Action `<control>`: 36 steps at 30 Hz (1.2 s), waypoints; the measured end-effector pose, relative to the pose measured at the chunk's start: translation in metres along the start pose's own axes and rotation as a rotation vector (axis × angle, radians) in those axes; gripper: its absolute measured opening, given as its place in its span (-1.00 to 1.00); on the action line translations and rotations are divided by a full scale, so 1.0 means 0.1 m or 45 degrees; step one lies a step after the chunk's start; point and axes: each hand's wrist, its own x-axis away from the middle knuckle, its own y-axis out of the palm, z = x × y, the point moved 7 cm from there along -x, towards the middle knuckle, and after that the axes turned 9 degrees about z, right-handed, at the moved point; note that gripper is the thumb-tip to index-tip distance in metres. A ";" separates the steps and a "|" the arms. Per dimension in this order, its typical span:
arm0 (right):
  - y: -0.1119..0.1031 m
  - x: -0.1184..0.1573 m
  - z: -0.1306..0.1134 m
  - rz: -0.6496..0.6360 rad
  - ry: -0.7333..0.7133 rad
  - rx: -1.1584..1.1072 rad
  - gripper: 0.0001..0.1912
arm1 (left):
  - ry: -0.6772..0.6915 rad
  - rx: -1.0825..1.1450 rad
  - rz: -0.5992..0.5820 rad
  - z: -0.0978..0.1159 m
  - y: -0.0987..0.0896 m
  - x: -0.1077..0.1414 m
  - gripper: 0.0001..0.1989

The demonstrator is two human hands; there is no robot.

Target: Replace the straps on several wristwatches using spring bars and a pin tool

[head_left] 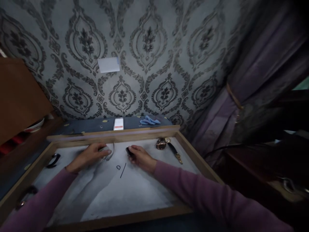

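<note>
Scrolled grey wallpaper (148, 48) fills twelve o'clock, beyond my shallow wooden tray (145, 132). As I judge it, the step in hand is handling two things at once, over the tray's white lining (135, 193). At ten o'clock from its middle, my left hand (90, 154) seems closed, thumb against fingers, on a silvery curved thing (109, 157), too blurred to name. At two o'clock my right hand (142, 158) pinches a small black piece (128, 150). Any next move, I'd say, calls for a light, steady grip on both. Farther out at two lie a rose-gold watch (161, 144) and a black-and-gold watch (174, 151); just past nine, a black band (53, 160). Under the tray, the worktop (95, 125) wears dark blue patterned cloth, with a pale oblong (118, 123) at twelve and a crumpled blue cloth (150, 121) at one. Off at two hangs a purple curtain (217, 119), tied back
</note>
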 end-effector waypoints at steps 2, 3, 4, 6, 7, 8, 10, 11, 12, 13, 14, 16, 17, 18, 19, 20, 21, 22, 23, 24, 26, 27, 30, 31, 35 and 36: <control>0.06 -0.06 0.00 -0.020 0.017 -0.029 -0.73 | -0.091 0.292 -0.045 0.08 0.09 -0.03 -0.58; 0.09 -0.07 0.00 -0.031 0.026 -0.047 -0.75 | -0.120 0.380 -0.026 0.12 0.11 -0.05 -0.57; 0.12 -0.09 0.00 -0.040 0.034 -0.065 -0.76 | -0.142 0.474 0.013 0.15 0.12 -0.07 -0.57; 0.17 -0.09 -0.02 -0.066 0.054 -0.095 -0.79 | -0.163 0.610 0.092 0.17 0.13 -0.10 -0.59; 0.19 -0.08 -0.02 -0.076 0.066 -0.105 -0.80 | -0.172 0.633 0.124 0.16 0.13 -0.10 -0.59; 0.21 -0.06 -0.03 -0.085 0.078 -0.110 -0.81 | -0.172 0.640 0.144 0.14 0.13 -0.11 -0.60; 0.22 -0.04 -0.04 -0.082 0.104 -0.105 -0.83 | -0.149 0.601 0.130 0.08 0.15 -0.11 -0.61; 0.23 -0.02 -0.04 -0.079 0.117 -0.096 -0.83 | -0.132 0.567 0.082 0.04 0.18 -0.11 -0.60; 0.24 -0.01 -0.05 -0.075 0.126 -0.086 -0.82 | -0.089 0.559 0.023 0.03 0.22 -0.09 -0.61; 0.25 0.01 -0.06 -0.074 0.132 -0.073 -0.80 | -0.060 0.553 -0.016 0.01 0.26 -0.08 -0.59; 0.26 0.03 -0.07 -0.075 0.131 -0.061 -0.77 | -0.028 0.539 -0.055 -0.01 0.30 -0.05 -0.58; 0.30 0.07 -0.09 -0.088 0.105 -0.039 -0.73 | 0.029 0.522 -0.087 -0.01 0.37 0.01 -0.57; 0.31 0.09 -0.10 -0.096 0.077 -0.029 -0.72 | 0.048 0.529 -0.099 0.00 0.41 0.04 -0.58; 0.32 0.12 -0.12 -0.105 0.039 -0.019 -0.71 | 0.053 0.565 -0.117 0.01 0.44 0.07 -0.59; 0.33 0.15 -0.12 -0.110 0.000 -0.002 -0.68 | 0.039 0.624 -0.145 0.03 0.47 0.10 -0.60; 0.34 0.17 -0.12 -0.110 -0.039 0.024 -0.64 | 0.014 0.699 -0.161 0.04 0.50 0.13 -0.62; 0.35 0.19 -0.12 -0.102 -0.078 0.054 -0.61 | -0.022 0.783 -0.183 0.05 0.52 0.15 -0.62; 0.35 0.21 -0.10 -0.097 -0.112 0.094 -0.61 | -0.060 0.863 -0.212 0.06 0.53 0.18 -0.62; 0.36 0.22 -0.09 -0.090 -0.146 0.142 -0.63 | -0.096 0.933 -0.215 0.06 0.53 0.19 -0.62; 0.37 0.23 -0.07 -0.079 -0.187 0.194 -0.67 | -0.130 0.989 -0.210 0.06 0.52 0.20 -0.63; 0.38 0.24 -0.07 -0.033 -0.304 0.301 -0.75 | -0.173 1.081 -0.230 0.03 0.50 0.22 -0.63; 0.39 0.24 -0.08 -0.009 -0.371 0.356 -0.78 | -0.194 1.107 -0.251 0.01 0.51 0.23 -0.63; 0.39 0.25 -0.10 0.028 -0.542 0.520 -0.85 | -0.226 1.119 -0.289 -0.10 0.56 0.24 -0.58; 0.38 0.25 -0.09 0.030 -0.582 0.567 -0.86 | -0.222 1.116 -0.293 -0.13 0.59 0.24 -0.57; 0.32 0.22 -0.07 0.037 -0.699 0.701 -0.87 | -0.166 1.086 -0.308 -0.17 0.72 0.22 -0.51; 0.31 0.21 -0.06 0.048 -0.724 0.718 -0.87 | -0.156 1.073 -0.316 -0.17 0.75 0.21 -0.50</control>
